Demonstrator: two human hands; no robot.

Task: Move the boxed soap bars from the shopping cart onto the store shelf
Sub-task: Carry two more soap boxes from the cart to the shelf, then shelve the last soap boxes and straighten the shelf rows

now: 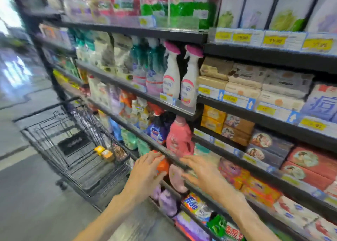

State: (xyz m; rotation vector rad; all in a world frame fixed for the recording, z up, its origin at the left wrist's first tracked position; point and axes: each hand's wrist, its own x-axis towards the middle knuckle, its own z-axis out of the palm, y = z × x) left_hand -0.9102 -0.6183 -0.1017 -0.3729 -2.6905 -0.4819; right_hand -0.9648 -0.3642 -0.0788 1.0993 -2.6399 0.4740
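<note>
— Where were the hands?

— Both were out at the front edge of the black metal store shelf (182, 165), low in the bay. The left hand (148, 169) gripped a small orange box (162, 166), fingers curled over its top, right against the shelf lip. The right hand (201, 171) was released, fingers spread flat and holding nothing, just beside the same lip.

— And the soap still to move?

— Two small yellow-orange boxed soap bars (104, 153) lay in the black wire shopping cart (73, 149), near its right rear corner beside a brown patterned pack (119, 152). The picture was too blurred to read any labels.

— How much room was there?

— The cart stood close along the shelf's left end, its right rim nearly touching the shelf front. Grey floor (27, 195) lay open to the cart's left and in front of the person. A tall pink plastic bottle (179, 136) stood at the edge of the shelf just above both hands.
</note>
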